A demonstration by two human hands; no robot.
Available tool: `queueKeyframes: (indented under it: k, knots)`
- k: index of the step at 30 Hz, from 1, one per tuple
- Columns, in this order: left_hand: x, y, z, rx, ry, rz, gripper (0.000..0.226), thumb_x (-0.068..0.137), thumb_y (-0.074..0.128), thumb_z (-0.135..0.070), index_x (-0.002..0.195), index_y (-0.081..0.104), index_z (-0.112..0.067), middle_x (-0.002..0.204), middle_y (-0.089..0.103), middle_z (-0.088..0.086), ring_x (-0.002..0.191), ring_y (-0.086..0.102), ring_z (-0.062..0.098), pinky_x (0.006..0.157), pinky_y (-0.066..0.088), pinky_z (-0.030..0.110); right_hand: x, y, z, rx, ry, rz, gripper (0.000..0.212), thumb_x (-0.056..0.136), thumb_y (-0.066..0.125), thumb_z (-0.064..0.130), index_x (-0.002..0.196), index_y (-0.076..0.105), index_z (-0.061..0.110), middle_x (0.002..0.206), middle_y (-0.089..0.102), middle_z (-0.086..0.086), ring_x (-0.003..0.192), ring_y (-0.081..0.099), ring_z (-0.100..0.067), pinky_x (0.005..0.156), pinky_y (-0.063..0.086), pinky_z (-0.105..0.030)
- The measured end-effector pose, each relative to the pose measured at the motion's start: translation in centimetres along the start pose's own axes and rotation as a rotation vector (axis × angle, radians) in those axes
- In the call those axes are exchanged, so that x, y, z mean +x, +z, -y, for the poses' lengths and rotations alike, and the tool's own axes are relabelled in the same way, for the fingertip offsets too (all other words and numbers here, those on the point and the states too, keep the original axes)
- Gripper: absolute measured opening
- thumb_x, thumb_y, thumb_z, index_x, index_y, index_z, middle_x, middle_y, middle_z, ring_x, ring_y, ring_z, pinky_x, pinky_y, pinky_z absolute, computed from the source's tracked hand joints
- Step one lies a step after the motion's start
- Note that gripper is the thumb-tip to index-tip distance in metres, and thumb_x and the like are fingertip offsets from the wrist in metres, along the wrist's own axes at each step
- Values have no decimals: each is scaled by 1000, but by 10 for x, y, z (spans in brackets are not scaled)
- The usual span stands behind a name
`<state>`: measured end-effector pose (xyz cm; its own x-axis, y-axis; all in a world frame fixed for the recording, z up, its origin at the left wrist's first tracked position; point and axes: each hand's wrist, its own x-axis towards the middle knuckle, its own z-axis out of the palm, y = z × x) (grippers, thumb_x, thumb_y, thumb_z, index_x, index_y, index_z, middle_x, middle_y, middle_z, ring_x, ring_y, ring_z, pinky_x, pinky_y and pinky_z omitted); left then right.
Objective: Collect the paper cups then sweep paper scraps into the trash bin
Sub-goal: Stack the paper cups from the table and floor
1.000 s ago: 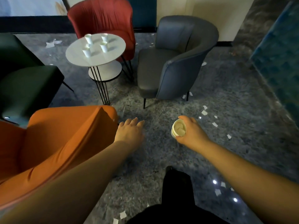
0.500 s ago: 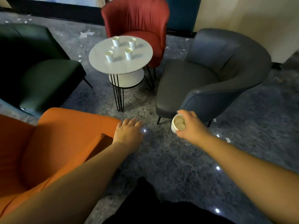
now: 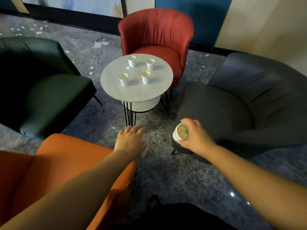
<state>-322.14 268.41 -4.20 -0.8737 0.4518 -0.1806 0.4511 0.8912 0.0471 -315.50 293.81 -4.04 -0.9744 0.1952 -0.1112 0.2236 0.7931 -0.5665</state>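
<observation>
My right hand [image 3: 195, 137] grips a white paper cup [image 3: 180, 133] with paper scraps inside, held in the air in front of the grey chair. My left hand [image 3: 131, 139] reaches forward with straight fingers and holds nothing, just short of the table legs. Several white paper cups stand upright on the round white table [image 3: 137, 92]; the nearest two are one cup [image 3: 123, 79] and another cup [image 3: 145, 77]. Paper scraps [image 3: 99, 44] lie on the grey floor at the back left.
Four armchairs ring the table: orange [image 3: 54, 163] under my left arm, dark green [image 3: 38, 87] at left, red [image 3: 154, 35] behind, grey [image 3: 240, 103] at right. A narrow strip of floor runs between orange and grey chairs toward the table.
The view has swung left and closer to the table, which now sits centre. Both hands stay in front of me; the right hand still holds the cup.
</observation>
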Motion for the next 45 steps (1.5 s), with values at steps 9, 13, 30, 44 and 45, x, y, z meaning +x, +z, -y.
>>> queueKeyframes:
  k: [9,13,30,44,45]
  knots:
    - [101,-13,34,-39,-62,-2,57,96,43,-47,148,30,-29,153,35,2,140,28,26,110,26,45,114,-6,10,14,-33,61,84,69,79,34,140,35,36,127,35,6,112,48,-17,85,39,-23]
    - [153,-26,49,-34,-103,-35,55,96,44,-46,147,33,-27,150,38,0,138,31,25,110,27,45,178,-10,18,37,-38,83,86,69,80,32,142,34,33,134,34,3,113,48,-17,82,38,-24]
    - [310,-47,124,-88,-317,4,57,97,41,-47,150,27,-29,157,29,1,144,23,23,115,22,44,392,-6,29,17,-101,145,84,65,82,37,135,38,27,134,38,-4,117,50,-24,84,42,-26]
    - [479,-37,237,-36,-121,131,64,93,53,-48,149,27,-28,157,27,2,139,30,26,109,31,40,532,29,51,11,98,125,74,67,80,34,128,40,27,121,40,-1,108,50,-23,79,40,-26]
    - [488,-34,244,-31,-100,158,68,92,56,-48,150,25,-28,158,25,2,140,29,26,110,31,41,538,33,52,5,110,122,72,67,80,35,127,40,27,116,40,1,106,50,-22,77,39,-26]
